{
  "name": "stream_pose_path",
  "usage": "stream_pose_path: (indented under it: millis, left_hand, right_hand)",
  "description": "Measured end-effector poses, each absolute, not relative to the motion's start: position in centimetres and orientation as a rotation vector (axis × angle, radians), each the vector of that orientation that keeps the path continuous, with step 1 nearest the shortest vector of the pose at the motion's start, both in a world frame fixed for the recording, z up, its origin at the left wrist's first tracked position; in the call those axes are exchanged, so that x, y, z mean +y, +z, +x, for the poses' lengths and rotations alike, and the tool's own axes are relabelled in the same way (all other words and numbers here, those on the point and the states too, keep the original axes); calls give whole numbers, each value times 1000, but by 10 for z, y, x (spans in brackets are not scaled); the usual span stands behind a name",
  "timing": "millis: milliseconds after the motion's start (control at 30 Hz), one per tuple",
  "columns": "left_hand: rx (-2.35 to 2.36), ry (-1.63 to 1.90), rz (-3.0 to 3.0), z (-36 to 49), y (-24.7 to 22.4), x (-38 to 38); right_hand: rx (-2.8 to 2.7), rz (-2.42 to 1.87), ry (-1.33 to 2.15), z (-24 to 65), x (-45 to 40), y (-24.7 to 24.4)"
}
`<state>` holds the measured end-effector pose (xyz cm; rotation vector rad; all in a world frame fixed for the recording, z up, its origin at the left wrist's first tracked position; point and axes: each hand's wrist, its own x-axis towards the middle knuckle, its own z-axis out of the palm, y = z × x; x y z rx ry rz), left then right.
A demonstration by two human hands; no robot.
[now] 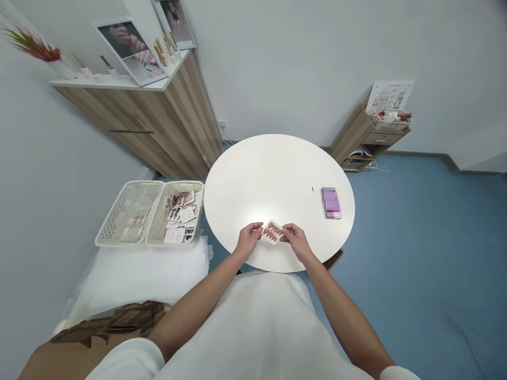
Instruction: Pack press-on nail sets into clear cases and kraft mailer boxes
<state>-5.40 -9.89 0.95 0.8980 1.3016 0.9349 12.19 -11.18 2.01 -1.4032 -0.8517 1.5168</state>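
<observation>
At the table's (277, 163) near edge, the left hand (249, 238) and right hand (296, 240) pinch opposite sides of a card of nail tips (273, 231) between thumb and fingers; left of the table sit two white baskets (174, 214); farther right on the tabletop lies a purple item (331, 202).

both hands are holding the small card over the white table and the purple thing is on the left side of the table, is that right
Not quite: the head view shows the purple thing on the right side of the white table. The left hand and right hand are indeed both holding the small card over it.
</observation>
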Motion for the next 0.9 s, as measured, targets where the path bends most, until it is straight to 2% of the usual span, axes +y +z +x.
stream_pose_path:
  millis: [167, 500, 733, 900]
  left_hand:
    - [1288, 865, 854, -23, 14, -96]
    - [1348, 959, 774, 12, 6, -98]
    - [1365, 960, 820, 17, 1, -104]
    - [1349, 859, 1099, 5, -7, -104]
  right_hand:
    - [-690, -1358, 1575, 152, -112, 14]
    - [-669, -1294, 1624, 185, -106, -3]
    - [-1193, -1260, 1593, 199, -100, -10]
    - [-1435, -1328, 1576, 202, -96, -20]
